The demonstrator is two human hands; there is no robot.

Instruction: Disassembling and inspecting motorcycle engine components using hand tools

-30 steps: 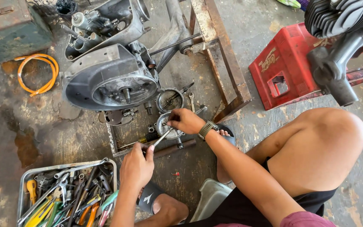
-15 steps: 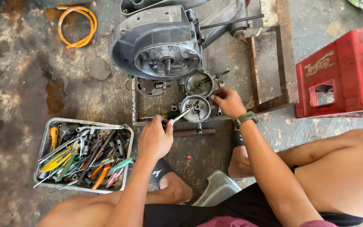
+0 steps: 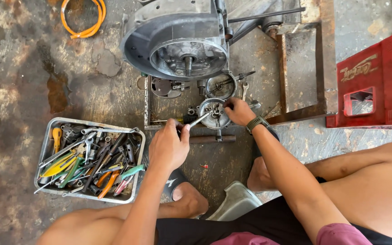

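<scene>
Metal round part (image 3: pixel 214 113) sits on the floor just below the engine (image 3: pixel 178 43) | right hand (image 3: pixel 238 111) pinches its rim to keep it from turning | left hand (image 3: pixel 169 146) wraps tight around a tool (image 3: pixel 199 120) poking into it | tool tray (image 3: pixel 46 147) left, close to grab.

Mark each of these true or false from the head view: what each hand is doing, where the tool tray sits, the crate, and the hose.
1. The left hand holds a slim metal tool aimed at the round metal part. True.
2. The right hand rests in the tool tray. False: it grips the round metal part.
3. The red crate stands to the person's right. True.
4. The orange hose lies coiled inside the tray. False: it lies on the floor, well apart.
</scene>
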